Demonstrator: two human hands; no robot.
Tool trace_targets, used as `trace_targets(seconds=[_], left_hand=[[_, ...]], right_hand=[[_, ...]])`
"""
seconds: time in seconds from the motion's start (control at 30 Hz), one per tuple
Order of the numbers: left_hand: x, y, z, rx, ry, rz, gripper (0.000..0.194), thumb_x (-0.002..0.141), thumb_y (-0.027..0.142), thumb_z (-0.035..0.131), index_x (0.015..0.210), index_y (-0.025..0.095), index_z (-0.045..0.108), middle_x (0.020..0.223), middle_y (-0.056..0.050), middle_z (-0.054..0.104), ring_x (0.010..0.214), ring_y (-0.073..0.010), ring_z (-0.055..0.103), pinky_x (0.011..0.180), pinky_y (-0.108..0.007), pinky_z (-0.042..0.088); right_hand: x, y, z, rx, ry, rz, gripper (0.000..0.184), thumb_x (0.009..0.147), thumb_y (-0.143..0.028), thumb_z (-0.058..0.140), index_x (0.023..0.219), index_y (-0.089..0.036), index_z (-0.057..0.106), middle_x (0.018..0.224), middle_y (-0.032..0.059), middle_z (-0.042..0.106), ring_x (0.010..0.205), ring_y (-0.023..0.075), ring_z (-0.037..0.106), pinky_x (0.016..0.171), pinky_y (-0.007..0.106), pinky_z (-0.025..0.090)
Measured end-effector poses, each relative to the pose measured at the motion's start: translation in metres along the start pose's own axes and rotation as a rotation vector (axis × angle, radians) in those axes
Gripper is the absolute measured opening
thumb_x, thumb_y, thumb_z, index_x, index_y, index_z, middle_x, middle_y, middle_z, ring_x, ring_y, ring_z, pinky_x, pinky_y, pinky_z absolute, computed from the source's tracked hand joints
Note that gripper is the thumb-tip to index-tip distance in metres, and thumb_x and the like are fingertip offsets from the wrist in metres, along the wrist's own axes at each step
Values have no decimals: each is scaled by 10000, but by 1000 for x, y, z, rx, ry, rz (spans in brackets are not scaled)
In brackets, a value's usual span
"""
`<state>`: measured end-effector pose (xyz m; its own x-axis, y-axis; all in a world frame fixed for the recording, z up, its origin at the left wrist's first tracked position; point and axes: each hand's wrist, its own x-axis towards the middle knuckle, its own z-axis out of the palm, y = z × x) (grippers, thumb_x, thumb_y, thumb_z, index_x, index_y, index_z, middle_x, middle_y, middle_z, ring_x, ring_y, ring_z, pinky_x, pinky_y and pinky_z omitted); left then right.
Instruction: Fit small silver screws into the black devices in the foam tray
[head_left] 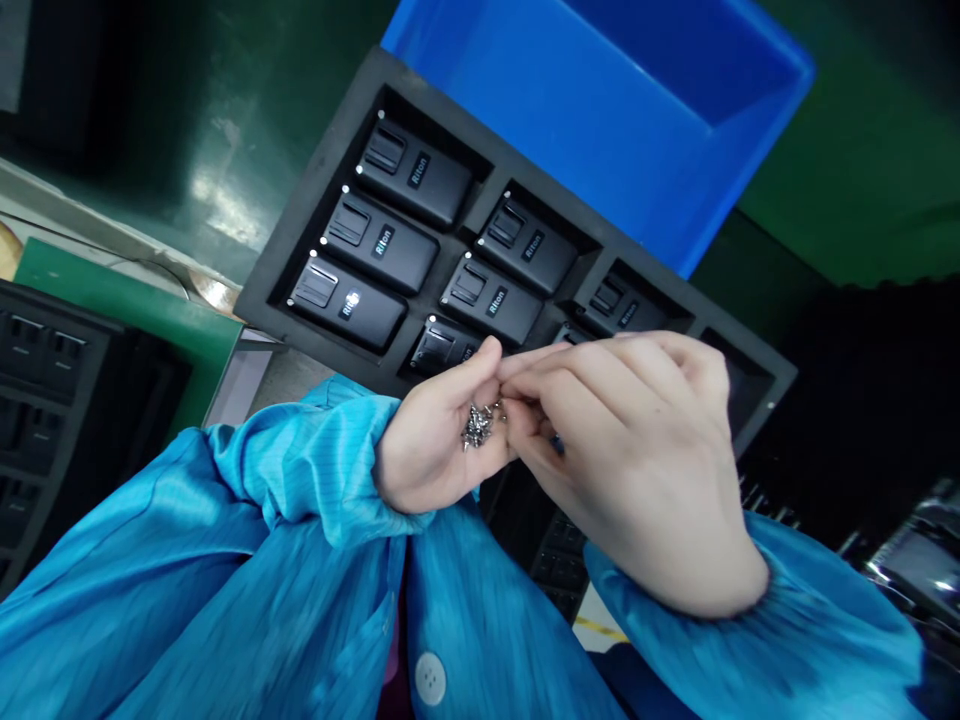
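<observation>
In my cupped left hand [442, 430], palm up, lies a small heap of silvery screws [478, 426]. My right hand [637, 450] reaches over from the right, thumb and forefinger pinched together at the edge of the heap. A small screw shows at those fingertips, partly hidden by them. Just beyond both hands lies a black foam tray [300, 345] holding several black cases marked "Riton" [420, 170] in its compartments. Small bright spots show at the left-end corners of the cases. My right hand hides part of the tray's near right side.
A blue plastic bin [570, 110] adjoins the tray's far side. Another dark tray with black parts [45, 400] sits at the left by a green surface [56, 275]. Dark, shiny items [922, 550] are at the right edge, too blurred to name.
</observation>
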<state>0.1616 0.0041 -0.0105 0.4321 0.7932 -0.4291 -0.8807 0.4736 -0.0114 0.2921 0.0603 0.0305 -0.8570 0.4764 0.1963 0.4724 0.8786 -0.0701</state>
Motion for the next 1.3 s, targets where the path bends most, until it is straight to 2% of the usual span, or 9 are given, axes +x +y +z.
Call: trace_targets(seconds=[0.13, 0.23, 0.43, 0.5, 0.6, 0.77, 1.0, 1.2, 1.3], left_hand=[[-2, 7, -2, 19, 4, -9, 648, 1096, 423, 145, 1552, 87, 459, 1414, -135, 662, 1380, -210, 590, 1158, -305, 449], [-9, 21, -2, 45, 2, 95, 690, 1093, 493, 154, 1600, 76, 367, 1546, -124, 547, 1464, -212, 502, 1165, -287, 451], [-28, 52, -3, 139, 48, 305, 619, 1099, 504, 70, 1666, 295, 203, 1604, 39, 486, 1521, -161, 403, 1202, -284, 418], [-30, 56, -3, 156, 69, 328, 613, 1099, 505, 70, 1671, 309, 175, 1621, 52, 460, 1555, -168, 330, 1212, -283, 404], [-31, 55, -4, 184, 88, 325, 616, 1100, 505, 74, 1676, 301, 153, 1625, 41, 457, 1571, -172, 286, 1212, -268, 401], [-31, 53, -6, 266, 94, 312, 605, 1099, 502, 51, 1665, 337, 188, 1594, 55, 498, 1537, -147, 362, 1214, -274, 407], [-33, 54, -6, 280, 118, 316, 609, 1092, 497, 20, 1672, 346, 129, 1637, 66, 435, 1583, -165, 232, 1278, -337, 323], [-33, 56, -9, 291, 97, 287, 611, 1095, 502, 55, 1667, 328, 179, 1633, 68, 441, 1592, -161, 211, 1267, -300, 342], [-32, 55, -9, 304, 93, 274, 605, 1095, 488, 41, 1669, 340, 158, 1656, 75, 403, 1596, -162, 197, 1276, -318, 333]], right_hand=[[-5, 6, -8, 121, 61, 43, 107, 927, -157, 682, 878, -222, 612, 850, 16, 734, 828, 211, 666, 913, 428, 482], [-16, 13, -18, 158, 83, 131, 139, 899, -135, 697, 940, -255, 641, 884, 27, 732, 841, 234, 682, 918, 452, 512], [-43, 21, -6, 161, -27, 175, 142, 915, -123, 686, 953, -242, 619, 865, 40, 706, 848, 244, 664, 763, 413, 505], [-49, 22, 3, 146, -60, 167, 97, 938, -140, 654, 930, -227, 611, 864, 38, 702, 834, 227, 641, 731, 390, 487], [-56, 21, 11, 139, -99, 163, 60, 959, -162, 620, 913, -201, 625, 859, 43, 700, 822, 209, 621, 717, 370, 477], [-56, 15, 16, 70, -144, 156, 99, 973, -172, 607, 885, -180, 652, 859, 54, 701, 825, 204, 599, 733, 366, 465], [-54, 10, 19, -142, -132, 40, 178, 967, -138, 584, 807, -195, 635, 787, 47, 676, 772, 202, 546, 839, 399, 466], [-58, 18, 12, 29, -18, 187, 73, 928, -120, 626, 918, -192, 638, 849, 58, 709, 825, 220, 642, 749, 376, 491], [-59, 19, 17, 129, 22, 227, 128, 921, -88, 610, 974, -197, 649, 983, 81, 753, 906, 222, 697, 788, 360, 533]])
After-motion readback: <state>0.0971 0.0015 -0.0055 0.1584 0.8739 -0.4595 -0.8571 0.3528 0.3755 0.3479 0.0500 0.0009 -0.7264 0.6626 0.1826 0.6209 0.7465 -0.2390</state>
